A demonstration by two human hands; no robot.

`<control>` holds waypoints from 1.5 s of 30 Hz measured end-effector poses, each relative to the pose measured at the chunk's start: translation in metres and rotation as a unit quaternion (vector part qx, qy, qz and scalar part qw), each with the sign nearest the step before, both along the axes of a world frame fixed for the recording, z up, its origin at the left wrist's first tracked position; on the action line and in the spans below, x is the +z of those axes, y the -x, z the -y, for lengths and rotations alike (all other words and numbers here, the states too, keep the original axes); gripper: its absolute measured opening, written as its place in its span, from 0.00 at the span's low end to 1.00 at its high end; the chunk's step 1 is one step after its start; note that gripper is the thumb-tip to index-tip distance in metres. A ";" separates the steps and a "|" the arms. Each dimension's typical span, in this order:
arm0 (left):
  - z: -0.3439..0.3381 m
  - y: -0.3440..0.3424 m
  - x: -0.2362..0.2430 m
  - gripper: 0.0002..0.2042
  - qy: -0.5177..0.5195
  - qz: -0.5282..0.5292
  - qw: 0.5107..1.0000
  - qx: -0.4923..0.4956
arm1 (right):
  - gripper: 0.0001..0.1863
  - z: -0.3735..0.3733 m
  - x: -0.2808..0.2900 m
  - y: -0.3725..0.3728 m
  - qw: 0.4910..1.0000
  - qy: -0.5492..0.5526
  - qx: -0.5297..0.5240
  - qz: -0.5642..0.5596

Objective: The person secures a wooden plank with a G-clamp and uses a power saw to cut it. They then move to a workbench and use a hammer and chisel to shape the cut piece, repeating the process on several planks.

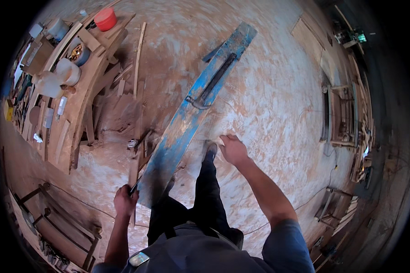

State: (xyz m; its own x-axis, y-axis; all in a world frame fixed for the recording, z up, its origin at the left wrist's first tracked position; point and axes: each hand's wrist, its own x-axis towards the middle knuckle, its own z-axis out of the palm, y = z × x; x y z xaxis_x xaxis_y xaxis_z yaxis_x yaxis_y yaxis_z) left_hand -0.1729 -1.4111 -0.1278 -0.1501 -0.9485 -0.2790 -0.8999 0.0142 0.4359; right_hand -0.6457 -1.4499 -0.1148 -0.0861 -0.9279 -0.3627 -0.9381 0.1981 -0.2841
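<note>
Blue-painted bench bears a claw hammer between two busy hands

The left hand is closed around a slim dark item beside the near end of the narrow bench; what the item is, and whether those fingers also touch the wood, I cannot tell. The right hand hangs to the right of the bench, above a shoe, fingertips drawn in; something pale shows there, but whether it is pinched is unclear.

Farther out, the claw hammer lies on the bench top, its head toward the person and its dark handle pointing to the far end. It should feel rigid and head-heavy, hardly fragile; the surest hold is probably the handle's far half, well away from the claw. The bench looks stiff and long, likely awkward to lift one-handed, its scuffed paint perhaps dusty under the palm; both long edges near the middle would balance it best.

Beyond, at left, stands a wooden workbench with a red tub.
</note>
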 end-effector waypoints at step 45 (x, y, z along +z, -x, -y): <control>0.465 0.634 -0.143 0.23 -0.079 0.187 0.962 -0.181 | 0.20 -0.130 -0.068 0.363 0.596 -0.168 -0.757 0.210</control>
